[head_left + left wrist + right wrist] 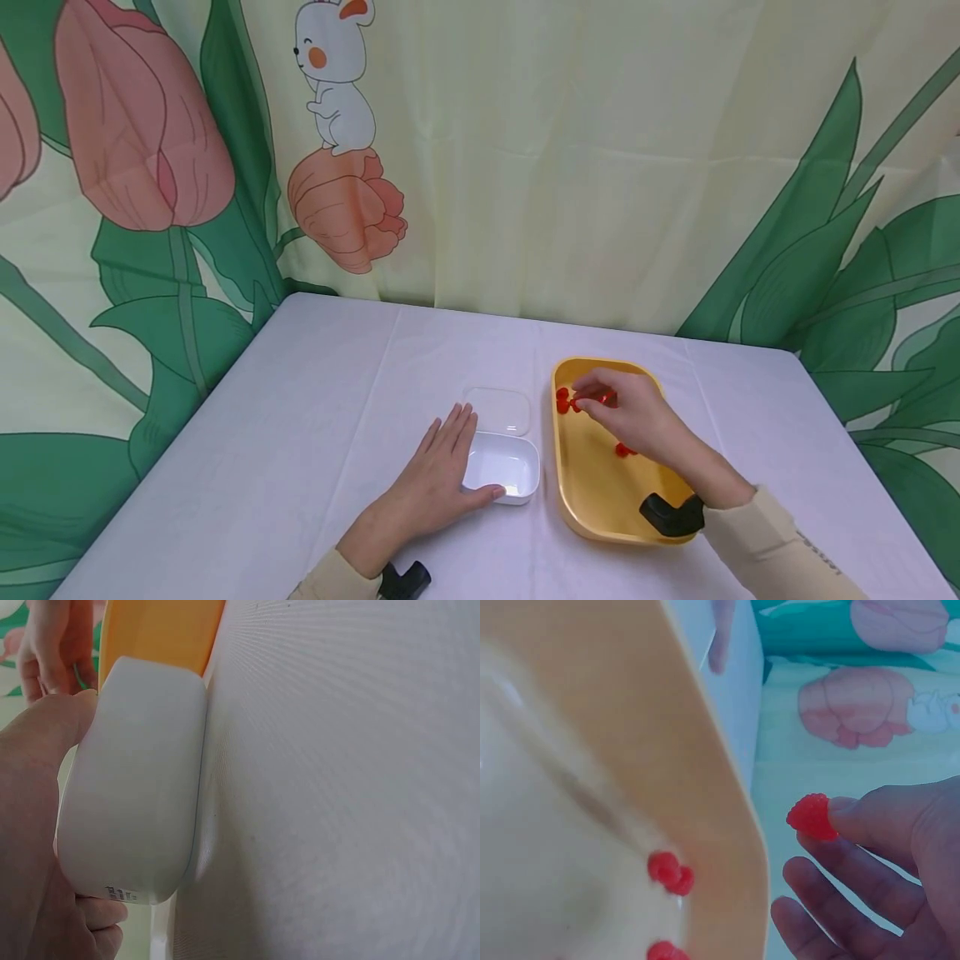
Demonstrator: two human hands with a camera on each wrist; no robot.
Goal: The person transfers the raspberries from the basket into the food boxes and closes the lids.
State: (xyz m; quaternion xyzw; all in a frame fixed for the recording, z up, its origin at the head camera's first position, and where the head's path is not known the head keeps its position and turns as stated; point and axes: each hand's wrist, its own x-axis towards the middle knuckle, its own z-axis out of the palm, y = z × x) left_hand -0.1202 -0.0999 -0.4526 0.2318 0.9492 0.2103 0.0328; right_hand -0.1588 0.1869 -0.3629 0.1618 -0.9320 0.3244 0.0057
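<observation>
My right hand (pixel 626 408) is over the far part of a yellow tray (pixel 592 508). Between thumb and forefinger it pinches a red raspberry (pixel 811 817), and the other fingers are loosely bent. More raspberries (pixel 670 871) lie in the tray, some partly hidden by the hand in the head view. At the left side of a small white rectangular container (pixel 513 467), my left hand (pixel 431 479) rests with fingers straight and thumb spread along the front rim. The inside of the container that shows is bare white; its outer wall fills much of the left wrist view.
A clear lid (pixel 498 412) lies flat just behind the white container. The tray stands close to the container's right. A white cloth (pixel 300 425) covers the table, and a curtain (pixel 562 167) with printed tulips and a rabbit hangs behind its far edge.
</observation>
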